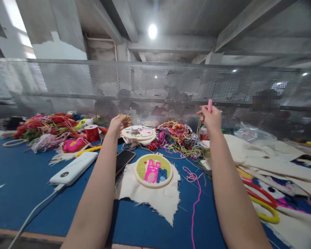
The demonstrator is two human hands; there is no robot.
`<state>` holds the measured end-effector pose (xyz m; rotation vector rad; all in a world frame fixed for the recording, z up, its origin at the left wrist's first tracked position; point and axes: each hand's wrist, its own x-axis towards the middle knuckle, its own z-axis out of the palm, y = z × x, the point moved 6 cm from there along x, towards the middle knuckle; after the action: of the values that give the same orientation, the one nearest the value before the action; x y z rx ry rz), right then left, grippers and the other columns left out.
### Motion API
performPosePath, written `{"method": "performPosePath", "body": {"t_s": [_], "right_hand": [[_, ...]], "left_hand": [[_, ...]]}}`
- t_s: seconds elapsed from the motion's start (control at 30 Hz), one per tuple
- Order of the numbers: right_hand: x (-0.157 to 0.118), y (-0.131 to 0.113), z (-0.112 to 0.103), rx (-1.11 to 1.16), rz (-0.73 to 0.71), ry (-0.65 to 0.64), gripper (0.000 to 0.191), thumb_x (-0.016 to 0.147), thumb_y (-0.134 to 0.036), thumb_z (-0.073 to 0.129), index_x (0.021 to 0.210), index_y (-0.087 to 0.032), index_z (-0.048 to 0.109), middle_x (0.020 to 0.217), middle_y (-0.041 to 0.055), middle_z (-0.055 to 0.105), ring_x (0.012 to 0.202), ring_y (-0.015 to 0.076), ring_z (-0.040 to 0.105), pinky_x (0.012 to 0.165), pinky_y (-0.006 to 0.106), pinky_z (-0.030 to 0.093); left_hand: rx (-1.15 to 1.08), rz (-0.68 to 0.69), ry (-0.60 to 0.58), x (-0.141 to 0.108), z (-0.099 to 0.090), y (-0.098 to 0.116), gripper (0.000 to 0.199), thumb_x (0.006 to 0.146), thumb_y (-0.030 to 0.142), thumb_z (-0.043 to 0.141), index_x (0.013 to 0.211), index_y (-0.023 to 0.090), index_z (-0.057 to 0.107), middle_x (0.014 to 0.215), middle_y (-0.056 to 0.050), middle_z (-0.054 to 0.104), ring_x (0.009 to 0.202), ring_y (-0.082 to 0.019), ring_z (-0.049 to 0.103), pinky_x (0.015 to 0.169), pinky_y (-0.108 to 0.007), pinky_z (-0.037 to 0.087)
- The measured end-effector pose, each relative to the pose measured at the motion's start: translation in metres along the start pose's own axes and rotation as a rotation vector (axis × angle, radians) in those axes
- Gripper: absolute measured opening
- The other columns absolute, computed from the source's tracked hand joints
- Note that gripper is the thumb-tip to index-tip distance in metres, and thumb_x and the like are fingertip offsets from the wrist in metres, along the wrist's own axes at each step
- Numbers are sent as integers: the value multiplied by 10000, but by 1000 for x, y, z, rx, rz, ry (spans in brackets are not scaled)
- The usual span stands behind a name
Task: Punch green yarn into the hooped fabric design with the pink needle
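My left hand (120,124) is raised above the table's far side, its fingers closed on a bit of yellow-green yarn (127,118). Level with it at the right, my right hand (211,117) grips a pink punch needle (209,104), its handle end pointing up. Olive-green yarn (199,126) hangs down beside the right fingers. Between my forearms lies a round embroidery hoop (153,187) on frayed cream cloth (155,200). Its picture shows a pink and a blue animal shape on a green ground (143,170). The needle's tip is hidden by my hand.
Behind it are a second hoop (137,132) and a tangled yarn heap (180,140). A phone (124,160), a white power bank (74,168) and a red spool (92,133) stand left. Cloth and red and yellow hoops (264,211) lie right, before a perforated metal screen (150,83).
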<state>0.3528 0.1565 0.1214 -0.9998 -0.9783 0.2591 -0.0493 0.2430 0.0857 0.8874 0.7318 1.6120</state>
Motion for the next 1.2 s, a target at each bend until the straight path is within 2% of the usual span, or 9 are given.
{"method": "performPosePath", "body": {"t_s": [0.2,0.4,0.53,0.63,0.73,0.8,0.9,1.03,1.2], "right_hand": [[1,-37,-13,-7,-266,77,86,815,-196,500,850,-175,576,734,-1,656,362,42,423,358,166,322],[-3,-37,-26,-139,-157,120,89,794,-142,505,791,-182,585,798,16,626,438,67,461,415,203,332],[-11,-27,-9,-165,68,-91,176,717,-75,595,585,-166,523,711,21,554,470,66,390,399,201,259],[-26,-31,26,-83,144,-253,114,802,-169,545,694,-176,582,679,26,567,452,82,404,374,202,270],[-52,-36,72,23,219,-487,142,856,-238,499,809,-178,618,753,68,637,491,99,484,376,199,346],[-79,-36,105,204,346,-789,167,878,-261,479,867,-167,617,754,84,645,505,103,504,360,188,355],[-110,-34,127,365,546,-1106,191,904,-282,462,888,-148,597,587,21,558,392,71,390,303,162,284],[-96,-24,111,329,575,-1003,93,879,-213,525,818,-153,560,436,-115,281,309,27,199,286,121,180],[-53,-5,73,261,519,-718,139,822,-215,593,731,-171,498,403,-134,265,283,16,189,277,119,138]], "left_hand": [[46,329,-83,-22,33,45,151,807,127,620,676,172,558,868,-16,719,734,-101,646,604,-177,477],[95,564,-159,-49,56,78,121,801,136,639,711,182,574,931,-22,703,823,-115,637,622,-172,496],[161,241,-343,-59,71,67,92,839,196,595,762,146,604,837,-61,692,710,-143,658,578,-216,512],[90,-10,-475,-68,85,51,166,867,194,538,745,113,618,726,-59,663,585,-113,622,488,-187,484],[66,-115,-594,-76,104,34,212,885,170,498,719,115,618,662,-40,636,516,-80,577,436,-151,449],[140,-148,-614,-78,113,22,204,881,143,505,724,107,631,659,-42,637,488,-60,555,440,-136,447],[207,-161,-603,-72,118,7,97,820,72,576,767,87,655,667,-57,646,484,-65,556,451,-145,460],[197,-137,-482,-53,103,1,71,783,65,629,722,101,638,571,-30,599,445,-62,531,394,-127,421],[118,-162,-310,-31,67,1,141,823,53,579,691,102,595,519,3,530,396,-29,458,349,-92,357]]}}
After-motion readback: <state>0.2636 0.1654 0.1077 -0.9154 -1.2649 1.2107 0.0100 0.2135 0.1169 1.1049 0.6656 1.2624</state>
